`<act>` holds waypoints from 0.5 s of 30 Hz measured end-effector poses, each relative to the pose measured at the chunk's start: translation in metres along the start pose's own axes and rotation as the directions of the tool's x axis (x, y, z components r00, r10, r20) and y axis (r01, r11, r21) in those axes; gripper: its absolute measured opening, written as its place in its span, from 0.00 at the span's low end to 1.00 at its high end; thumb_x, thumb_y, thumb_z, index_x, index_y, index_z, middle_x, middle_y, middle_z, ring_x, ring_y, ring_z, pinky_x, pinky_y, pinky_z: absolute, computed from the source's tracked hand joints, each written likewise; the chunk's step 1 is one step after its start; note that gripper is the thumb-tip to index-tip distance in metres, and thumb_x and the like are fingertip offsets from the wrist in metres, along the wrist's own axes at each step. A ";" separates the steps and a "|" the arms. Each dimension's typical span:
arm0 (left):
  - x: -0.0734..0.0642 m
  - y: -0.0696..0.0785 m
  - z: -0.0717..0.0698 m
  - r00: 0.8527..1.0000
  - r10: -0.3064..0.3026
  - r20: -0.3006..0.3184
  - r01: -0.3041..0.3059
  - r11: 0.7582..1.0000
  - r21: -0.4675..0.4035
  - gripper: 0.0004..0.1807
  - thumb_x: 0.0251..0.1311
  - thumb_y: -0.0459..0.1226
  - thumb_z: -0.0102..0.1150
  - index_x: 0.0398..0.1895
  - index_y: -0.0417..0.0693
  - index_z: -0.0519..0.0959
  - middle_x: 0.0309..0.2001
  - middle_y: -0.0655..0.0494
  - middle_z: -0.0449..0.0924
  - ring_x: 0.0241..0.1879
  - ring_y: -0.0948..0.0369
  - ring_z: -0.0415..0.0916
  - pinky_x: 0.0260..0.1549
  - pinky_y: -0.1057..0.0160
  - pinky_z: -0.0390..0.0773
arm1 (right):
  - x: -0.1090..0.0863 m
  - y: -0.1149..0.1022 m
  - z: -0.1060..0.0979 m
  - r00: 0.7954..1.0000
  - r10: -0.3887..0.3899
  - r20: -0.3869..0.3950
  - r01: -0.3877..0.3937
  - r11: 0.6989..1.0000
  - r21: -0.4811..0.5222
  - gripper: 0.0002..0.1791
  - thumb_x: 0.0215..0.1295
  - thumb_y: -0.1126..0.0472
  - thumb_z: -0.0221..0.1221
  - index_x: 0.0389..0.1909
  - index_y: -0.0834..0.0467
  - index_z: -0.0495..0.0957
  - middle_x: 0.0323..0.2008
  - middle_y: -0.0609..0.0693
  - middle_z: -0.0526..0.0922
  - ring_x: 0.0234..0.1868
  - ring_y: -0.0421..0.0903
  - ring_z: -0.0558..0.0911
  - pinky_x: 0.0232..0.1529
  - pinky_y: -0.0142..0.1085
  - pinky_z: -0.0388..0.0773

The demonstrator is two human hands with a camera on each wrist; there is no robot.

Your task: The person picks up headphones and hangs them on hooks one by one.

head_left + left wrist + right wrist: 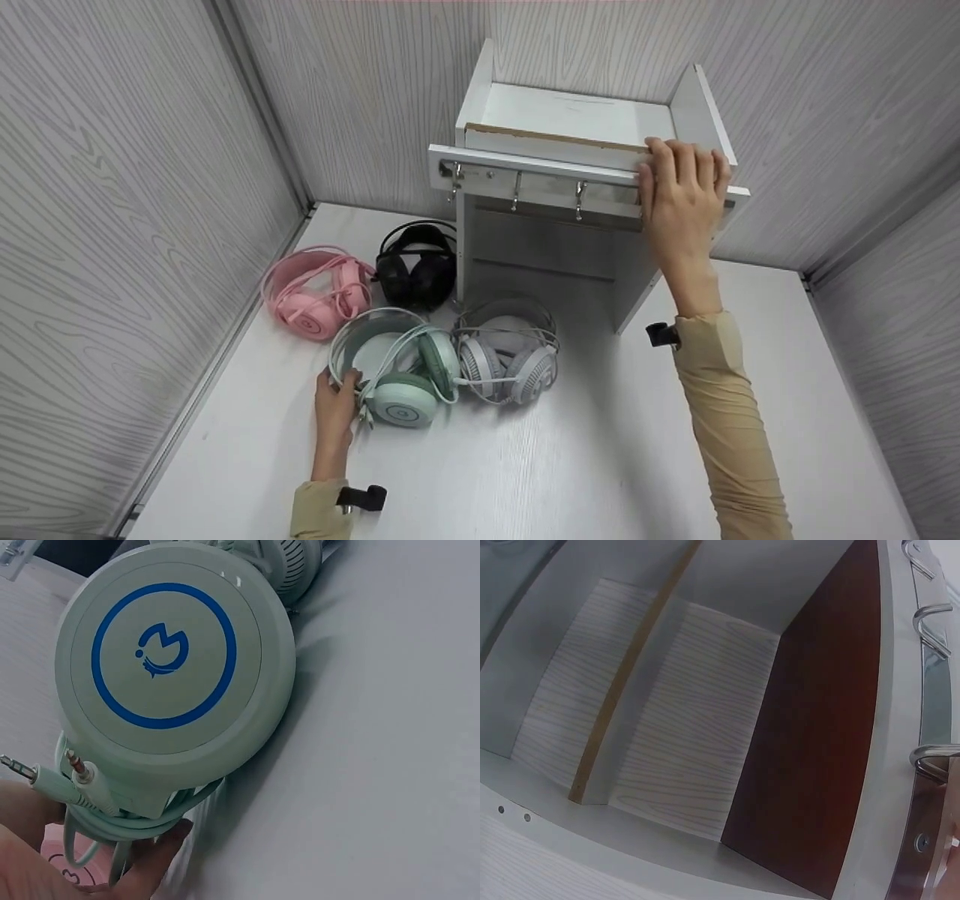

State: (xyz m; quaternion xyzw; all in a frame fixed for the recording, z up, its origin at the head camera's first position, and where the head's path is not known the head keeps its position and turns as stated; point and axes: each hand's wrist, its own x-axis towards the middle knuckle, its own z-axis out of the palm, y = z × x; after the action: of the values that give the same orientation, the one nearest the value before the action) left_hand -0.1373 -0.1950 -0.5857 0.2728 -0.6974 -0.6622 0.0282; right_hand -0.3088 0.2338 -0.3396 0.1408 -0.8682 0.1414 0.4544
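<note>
Mint-green headphones (pixel 405 401) lie on the white table, a coiled cable wound beside one ear cup. My left hand (pixel 337 409) holds them at their left side; in the left wrist view its fingers (pixel 161 859) curl round the cable bundle (pixel 142 825) below the round ear cup (pixel 165 656). Two metal audio plugs (pixel 82 765) stick out of the bundle. My right hand (pixel 686 199) grips the right end of a hook rail (pixel 540 165) on a white shelf unit (pixel 577 112), fingers over its top edge and thumb in front.
Beside the green pair lie grey-white headphones (pixel 510 367), with pink headphones (pixel 311 300) and black headphones (pixel 416 274) behind. Metal hooks (pixel 580 199) project from the rail. In the right wrist view, a brown panel (pixel 810 720) lines the unit. Wood-grain walls (pixel 150 150) enclose the table.
</note>
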 end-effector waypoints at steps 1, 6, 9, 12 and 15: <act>-0.001 0.000 0.001 1.000 0.012 -0.008 -0.012 1.000 -0.011 0.38 0.77 0.41 0.45 0.80 0.34 0.44 0.63 0.34 0.72 0.47 0.62 0.79 0.36 0.75 0.74 | 0.000 0.000 0.000 1.000 0.000 -0.001 0.000 1.000 0.002 0.21 0.82 0.47 0.43 0.62 0.53 0.76 0.54 0.56 0.79 0.60 0.57 0.72 0.73 0.50 0.51; -0.009 0.000 0.004 0.997 0.064 -0.045 -0.066 0.996 -0.059 0.36 0.77 0.40 0.44 0.80 0.35 0.45 0.63 0.33 0.71 0.43 0.68 0.81 0.39 0.76 0.73 | 0.000 -0.001 -0.001 1.000 0.000 -0.003 0.000 1.000 0.012 0.21 0.82 0.47 0.44 0.62 0.53 0.76 0.54 0.56 0.79 0.60 0.58 0.72 0.73 0.51 0.51; -0.014 -0.002 0.006 0.996 0.072 -0.057 -0.076 0.994 -0.078 0.35 0.78 0.40 0.42 0.80 0.36 0.45 0.64 0.33 0.70 0.42 0.70 0.80 0.40 0.76 0.73 | 0.000 -0.001 -0.001 1.000 0.004 0.005 -0.004 1.000 0.010 0.21 0.82 0.47 0.43 0.62 0.53 0.76 0.54 0.56 0.79 0.60 0.57 0.72 0.73 0.51 0.51; -0.019 -0.003 0.007 0.995 0.070 -0.071 -0.077 0.993 -0.093 0.34 0.79 0.40 0.42 0.80 0.37 0.45 0.64 0.34 0.70 0.46 0.64 0.82 0.41 0.76 0.73 | 0.000 -0.001 -0.002 1.000 0.009 0.015 -0.009 1.000 0.006 0.22 0.82 0.47 0.42 0.62 0.53 0.75 0.54 0.56 0.78 0.60 0.57 0.71 0.73 0.51 0.50; -0.024 -0.004 0.008 0.995 0.057 -0.084 -0.065 0.994 -0.091 0.35 0.79 0.41 0.42 0.80 0.38 0.44 0.64 0.36 0.69 0.49 0.60 0.81 0.41 0.75 0.73 | 0.000 -0.001 -0.002 1.000 0.014 0.019 -0.014 1.000 0.006 0.22 0.82 0.46 0.42 0.62 0.53 0.75 0.54 0.57 0.78 0.60 0.57 0.71 0.73 0.51 0.50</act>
State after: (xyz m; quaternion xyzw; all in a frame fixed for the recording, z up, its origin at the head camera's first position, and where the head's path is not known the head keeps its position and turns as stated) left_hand -0.1190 -0.1777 -0.5824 0.2765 -0.6720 -0.6811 0.0897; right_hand -0.3069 0.2333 -0.3387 0.1375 -0.8729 0.1457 0.4448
